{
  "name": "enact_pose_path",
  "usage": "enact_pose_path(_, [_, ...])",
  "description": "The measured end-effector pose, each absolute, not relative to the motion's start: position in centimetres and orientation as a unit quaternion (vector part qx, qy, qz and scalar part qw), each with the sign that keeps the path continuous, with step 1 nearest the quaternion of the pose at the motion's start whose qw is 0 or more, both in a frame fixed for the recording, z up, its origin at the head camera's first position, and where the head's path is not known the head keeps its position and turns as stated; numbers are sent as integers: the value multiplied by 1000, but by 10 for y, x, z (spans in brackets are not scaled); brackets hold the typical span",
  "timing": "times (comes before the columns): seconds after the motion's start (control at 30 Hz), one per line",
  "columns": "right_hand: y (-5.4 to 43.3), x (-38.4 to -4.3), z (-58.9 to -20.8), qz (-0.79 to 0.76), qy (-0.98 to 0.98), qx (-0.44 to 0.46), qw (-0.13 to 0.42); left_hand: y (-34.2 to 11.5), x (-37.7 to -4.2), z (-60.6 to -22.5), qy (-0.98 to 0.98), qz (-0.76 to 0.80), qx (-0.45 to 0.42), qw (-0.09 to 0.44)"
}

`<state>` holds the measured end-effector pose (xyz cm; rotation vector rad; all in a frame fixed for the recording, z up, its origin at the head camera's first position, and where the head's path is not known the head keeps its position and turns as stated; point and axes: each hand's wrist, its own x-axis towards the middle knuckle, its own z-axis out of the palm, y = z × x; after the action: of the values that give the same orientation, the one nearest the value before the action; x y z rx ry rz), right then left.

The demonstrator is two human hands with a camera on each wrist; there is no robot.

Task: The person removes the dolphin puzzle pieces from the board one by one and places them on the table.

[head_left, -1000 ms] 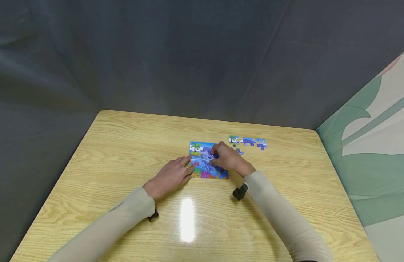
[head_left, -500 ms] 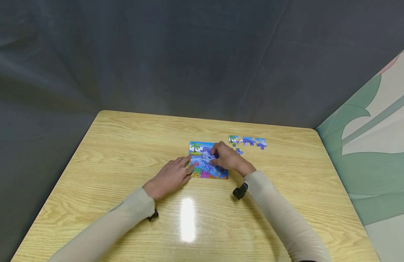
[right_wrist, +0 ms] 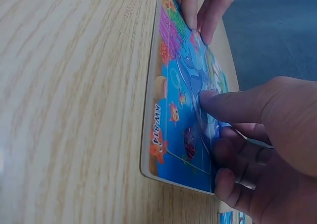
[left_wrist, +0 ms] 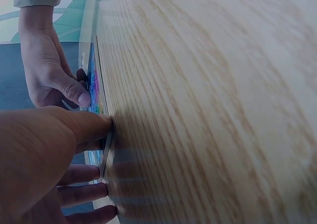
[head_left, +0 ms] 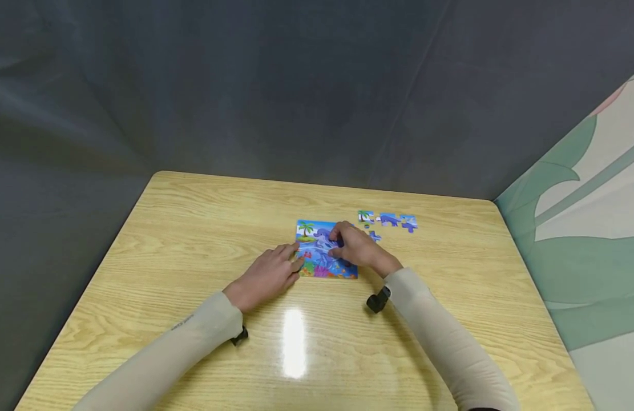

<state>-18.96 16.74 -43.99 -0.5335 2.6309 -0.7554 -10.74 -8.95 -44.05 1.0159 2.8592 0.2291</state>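
A dolphin jigsaw puzzle board (head_left: 322, 272) lies flat on the wooden table, its sea picture bright blue with a palm tree at the upper left. Along its left edge rests my left hand (head_left: 266, 277), the fingertips touching the border. In the left wrist view its thumb (left_wrist: 96, 125) meets the lower edge. My right hand (head_left: 359, 246) bends over the right half of the board. Its thumb (right_wrist: 223, 105) and curled fingers pinch a blue puzzle piece (right_wrist: 205, 123) down at the picture's surface, mostly hidden by the hand.
Several loose puzzle pieces lie beyond my right hand: a palm tree piece (head_left: 366, 216), a dolphin piece (head_left: 388, 220), a corner-side piece (head_left: 409, 222) and a small blue one (head_left: 374, 235). A dark curtain (head_left: 317, 97) hangs behind the table (head_left: 204, 228).
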Motion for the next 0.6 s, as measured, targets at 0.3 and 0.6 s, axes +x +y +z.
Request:
enact_pose_path(0.3, [161, -191, -436, -247, 930, -189, 196, -90, -109, -441, 938, 77, 334, 42])
enact_pose_path(0.6, [159, -193, -433, -251, 927, -167, 222, -88, -108, -441, 938, 77, 336, 41])
